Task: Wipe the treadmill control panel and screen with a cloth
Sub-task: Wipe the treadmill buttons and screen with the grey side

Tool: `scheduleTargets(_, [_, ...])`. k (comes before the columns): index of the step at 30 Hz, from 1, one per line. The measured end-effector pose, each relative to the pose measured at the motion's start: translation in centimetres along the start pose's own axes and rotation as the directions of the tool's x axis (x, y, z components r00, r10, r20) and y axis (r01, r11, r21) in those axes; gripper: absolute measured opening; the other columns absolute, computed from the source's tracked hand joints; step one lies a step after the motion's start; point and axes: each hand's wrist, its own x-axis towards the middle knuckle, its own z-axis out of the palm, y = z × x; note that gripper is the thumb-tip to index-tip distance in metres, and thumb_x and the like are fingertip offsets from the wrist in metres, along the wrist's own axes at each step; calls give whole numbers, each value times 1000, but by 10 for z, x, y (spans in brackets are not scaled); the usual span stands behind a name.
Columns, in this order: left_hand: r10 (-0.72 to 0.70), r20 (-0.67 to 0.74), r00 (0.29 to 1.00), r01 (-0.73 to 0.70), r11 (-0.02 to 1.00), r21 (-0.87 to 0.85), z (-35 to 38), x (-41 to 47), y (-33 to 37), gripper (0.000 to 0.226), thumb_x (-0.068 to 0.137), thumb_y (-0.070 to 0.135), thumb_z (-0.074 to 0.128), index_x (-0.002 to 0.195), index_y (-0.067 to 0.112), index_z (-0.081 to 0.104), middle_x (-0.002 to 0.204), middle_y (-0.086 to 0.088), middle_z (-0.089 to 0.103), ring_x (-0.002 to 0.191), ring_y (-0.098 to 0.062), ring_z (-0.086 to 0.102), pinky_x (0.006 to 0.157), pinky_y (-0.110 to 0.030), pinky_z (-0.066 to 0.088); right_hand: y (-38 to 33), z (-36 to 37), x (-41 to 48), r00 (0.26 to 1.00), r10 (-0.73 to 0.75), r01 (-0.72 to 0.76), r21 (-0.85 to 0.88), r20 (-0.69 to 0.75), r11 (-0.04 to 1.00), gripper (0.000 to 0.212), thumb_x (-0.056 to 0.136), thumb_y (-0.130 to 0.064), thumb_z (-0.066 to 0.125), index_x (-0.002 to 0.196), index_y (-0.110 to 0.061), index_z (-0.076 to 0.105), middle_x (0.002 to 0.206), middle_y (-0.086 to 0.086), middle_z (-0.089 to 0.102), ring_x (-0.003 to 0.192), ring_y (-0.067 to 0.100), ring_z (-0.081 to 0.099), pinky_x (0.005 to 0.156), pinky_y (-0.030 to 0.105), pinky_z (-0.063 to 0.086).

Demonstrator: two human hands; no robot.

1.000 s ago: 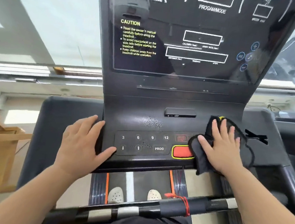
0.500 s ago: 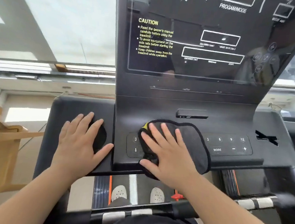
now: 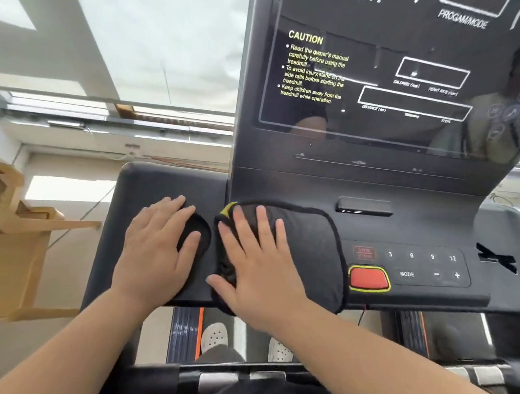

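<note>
The black cloth is covering the left part of the control panel, the right hand lying flat on it is hiding much of the cloth's left side, and the left hand is covering part of a round recess beside it. The screen is running off the top and right edges, and its small labels under the outlined boxes, like the red lettering above the red button, are blurring beyond reading. Two white shoes are showing only partly behind the handlebar, whose right end is smearing into blur.
</note>
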Motion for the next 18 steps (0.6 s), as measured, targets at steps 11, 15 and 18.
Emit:
scheduleTargets(11, [-17,-84,996,4,989,-149,1,1,-5,49,99,37,38,129,9,64,138,-11,62,134,-31,52,114,-52,37,88,-3,-39,958,286,-286,10,-14,958,98,92,-80,17,164,-17,-5,173,7,-10,160,30,-8,129,53,9])
scheduleTargets(15, [-29,-61,998,21,991,-135,0,1,-4,51,99,39,35,130,11,64,140,-9,61,136,-31,50,115,-50,35,47,-8,-12,936,352,-352,22,-2,936,97,91,-79,10,164,-16,-5,171,17,-14,157,41,-14,127,59,0])
scheduleTargets(18, [-34,-49,998,28,992,-122,0,1,-3,52,100,40,33,131,12,63,142,-9,59,137,-30,48,116,-49,34,22,-10,7,976,219,-219,14,-1,976,92,95,-75,15,165,-17,1,171,15,-15,156,42,-17,126,61,-3])
